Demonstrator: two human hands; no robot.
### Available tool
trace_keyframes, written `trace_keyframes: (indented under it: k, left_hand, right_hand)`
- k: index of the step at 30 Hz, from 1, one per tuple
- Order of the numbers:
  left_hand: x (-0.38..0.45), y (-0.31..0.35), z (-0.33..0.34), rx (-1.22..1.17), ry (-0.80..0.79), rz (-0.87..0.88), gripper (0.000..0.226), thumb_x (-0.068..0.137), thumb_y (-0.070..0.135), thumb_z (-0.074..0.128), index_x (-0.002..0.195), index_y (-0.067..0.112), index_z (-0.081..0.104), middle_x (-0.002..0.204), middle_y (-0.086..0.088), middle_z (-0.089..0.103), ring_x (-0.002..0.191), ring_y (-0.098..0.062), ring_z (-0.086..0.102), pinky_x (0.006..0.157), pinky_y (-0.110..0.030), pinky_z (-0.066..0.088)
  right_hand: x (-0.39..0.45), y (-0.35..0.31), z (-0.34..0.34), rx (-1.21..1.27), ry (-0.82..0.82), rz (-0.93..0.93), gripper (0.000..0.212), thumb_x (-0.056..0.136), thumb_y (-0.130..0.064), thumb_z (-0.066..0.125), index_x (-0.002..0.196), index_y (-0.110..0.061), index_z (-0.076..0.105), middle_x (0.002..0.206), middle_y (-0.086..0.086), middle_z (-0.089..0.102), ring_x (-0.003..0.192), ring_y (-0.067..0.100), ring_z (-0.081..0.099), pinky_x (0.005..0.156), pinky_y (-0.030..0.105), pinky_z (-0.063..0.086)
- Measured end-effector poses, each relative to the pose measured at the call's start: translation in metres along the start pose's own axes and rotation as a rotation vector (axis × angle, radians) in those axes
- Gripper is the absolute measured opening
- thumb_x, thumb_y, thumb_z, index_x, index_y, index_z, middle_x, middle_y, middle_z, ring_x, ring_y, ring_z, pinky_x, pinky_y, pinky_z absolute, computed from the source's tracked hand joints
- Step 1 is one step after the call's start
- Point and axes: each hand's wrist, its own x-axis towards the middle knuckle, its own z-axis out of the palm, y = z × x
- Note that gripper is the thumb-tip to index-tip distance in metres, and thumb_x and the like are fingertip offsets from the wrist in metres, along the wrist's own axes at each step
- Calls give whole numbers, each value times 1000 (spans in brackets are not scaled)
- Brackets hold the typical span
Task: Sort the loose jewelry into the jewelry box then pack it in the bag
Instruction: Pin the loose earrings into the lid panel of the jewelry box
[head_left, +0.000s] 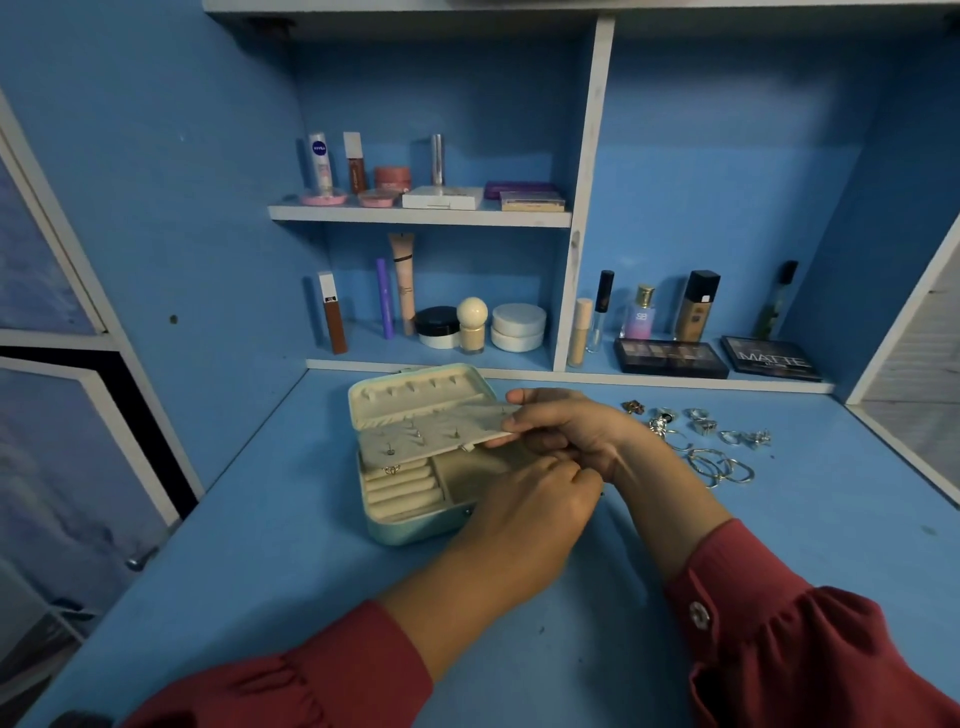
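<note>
Head-worn wide camera looks forward and down, close over the blue desk (260, 545).

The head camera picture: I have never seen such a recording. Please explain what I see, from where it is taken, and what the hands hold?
There is no machine: a person wears one camera on the head, looking down at their own hands. On the blue table stands an open jewelry box. The right hand holds the box's earring panel up. The left hand is curled below it; what it pinches is hidden. Loose jewelry lies at the right. Cosmetics stand on the shelves.
</note>
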Motion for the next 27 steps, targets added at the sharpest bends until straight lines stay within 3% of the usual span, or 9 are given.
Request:
trace_keyframes:
  k: [3,9,12,15,18,27]
  left_hand:
    - [2,0,4,7,18,15,44,36,3,83,67,18,56,61,3,57,62,-16,58,40,-21,35]
    - [1,1,5,71,-11,53,34,41,6,82,65,19,62,64,4,59,70,-17,60,39,-21,39]
    - [0,2,2,102,-27,55,31,42,8,83,62,20,63,64,4,59,70,-16,60,39,-20,36]
    - [0,2,1,94,-36,49,32,42,8,83,62,20,61,64,4,57,68,-15,58,40,-19,28]
    - [-1,2,0,96,-36,47,32,43,6,83,64,20,62,64,4,58,68,-15,58,41,-19,26]
    - [0,4,0,141,-45,31,31,40,8,84,61,19,64,63,3,59,66,-14,59,38,-19,32]
  right_hand:
    - [-1,0,1,4,3,2,31,72,0,63,89,-18,45,79,16,72,34,3,24,31,12,18]
    - [-5,-1,3,8,1,-13,25,85,6,54,90,-16,45,72,13,71,33,2,25,29,11,21]
    - [-6,-1,4,1,1,-9,25,84,6,54,93,-16,44,63,7,69,33,2,25,29,11,22]
    - [-6,-1,4,13,5,-7,28,79,5,59,93,-15,46,68,10,69,33,2,26,29,12,23]
    - [-7,-2,4,13,14,-3,25,85,7,53,96,-14,45,58,4,66,33,1,26,28,11,23]
    - [-5,0,3,20,7,-11,29,76,3,60,93,-15,45,76,15,72,33,2,25,29,12,23]
